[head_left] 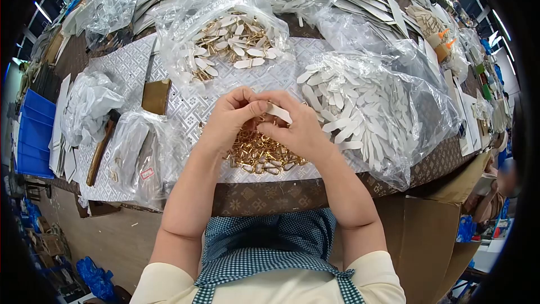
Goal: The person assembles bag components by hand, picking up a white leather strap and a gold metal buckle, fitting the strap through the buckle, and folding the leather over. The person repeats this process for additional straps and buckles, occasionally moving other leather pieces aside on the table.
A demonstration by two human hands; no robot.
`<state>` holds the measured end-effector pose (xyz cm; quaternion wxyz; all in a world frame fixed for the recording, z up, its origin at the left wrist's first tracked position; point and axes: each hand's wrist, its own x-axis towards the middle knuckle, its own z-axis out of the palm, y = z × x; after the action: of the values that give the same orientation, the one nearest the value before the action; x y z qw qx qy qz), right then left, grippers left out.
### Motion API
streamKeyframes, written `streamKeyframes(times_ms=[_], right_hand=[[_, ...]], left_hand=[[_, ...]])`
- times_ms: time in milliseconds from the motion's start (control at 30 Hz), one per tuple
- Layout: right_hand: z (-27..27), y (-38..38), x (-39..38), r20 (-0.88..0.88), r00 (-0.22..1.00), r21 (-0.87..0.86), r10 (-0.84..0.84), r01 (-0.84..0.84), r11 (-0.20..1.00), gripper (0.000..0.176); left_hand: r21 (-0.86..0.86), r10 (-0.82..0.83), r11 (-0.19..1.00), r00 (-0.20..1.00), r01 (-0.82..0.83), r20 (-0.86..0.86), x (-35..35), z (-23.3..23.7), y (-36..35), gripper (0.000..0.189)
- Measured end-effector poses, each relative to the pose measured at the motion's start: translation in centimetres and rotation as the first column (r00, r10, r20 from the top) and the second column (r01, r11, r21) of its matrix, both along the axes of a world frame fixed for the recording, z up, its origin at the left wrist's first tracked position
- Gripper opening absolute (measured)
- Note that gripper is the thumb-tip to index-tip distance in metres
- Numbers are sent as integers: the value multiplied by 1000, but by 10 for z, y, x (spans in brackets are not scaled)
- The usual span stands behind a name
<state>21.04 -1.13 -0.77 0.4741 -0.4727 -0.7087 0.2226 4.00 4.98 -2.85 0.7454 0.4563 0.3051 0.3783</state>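
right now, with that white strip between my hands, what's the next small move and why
Probably ease the white strip through a gold buckle, if it isn't already; that's hidden. Your left hand and right hand hold it above the buckle pile, and bagged pieces pair white strips with gold parts.

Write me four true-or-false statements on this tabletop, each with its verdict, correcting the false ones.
1. The left hand and right hand meet at a white strip. True.
2. The hammer lies right of the gold buckles. False: it lies to their left.
3. The blue tray is at the far left. True.
4. The plastic bag at the right holds only buckles. False: pale, flat strips fill it.
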Motion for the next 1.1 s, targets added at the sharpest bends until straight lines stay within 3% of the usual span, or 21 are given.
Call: streamKeyframes(times_ms=[100, 200, 300, 600, 700, 800, 1100], right_hand=[[-12, 4, 3, -7, 996, 48, -92, 92, 995, 32], [-4, -1, 3, -69, 988, -163, -136, 124, 979, 27], [1, -3, 4, -416, 900, -409, -132, -56, 911, 26], [-2, -2, 7, -203, 975, -321, -88, 19, 947, 28], [-2, -1, 9, -16, 997, -145, -72, 69, 987, 30], [-8, 2, 11, 15, 997, -10, -74, 74, 997, 28], [-5, -1, 7, 57, 993, -155, -105, 113, 981, 23]], left_hand=[[88, -7, 996, 1000, 9, -26, 3, 0, -3, 15], [85, -6, 996, 1000, 8, -26, 6, 1, -5, 15], [76, -31, 996, 998, 35, -59, 4, 6, -6, 15], [121, -73, 988, 982, 95, -174, 1, 12, -7, 18], [106, -22, 993, 985, 41, -174, 5, 11, -8, 15], [139, 13, 990, 981, 15, -195, 8, 14, -10, 12], [221, 57, 975, 978, -11, -201, 4, 16, -6, 12]])
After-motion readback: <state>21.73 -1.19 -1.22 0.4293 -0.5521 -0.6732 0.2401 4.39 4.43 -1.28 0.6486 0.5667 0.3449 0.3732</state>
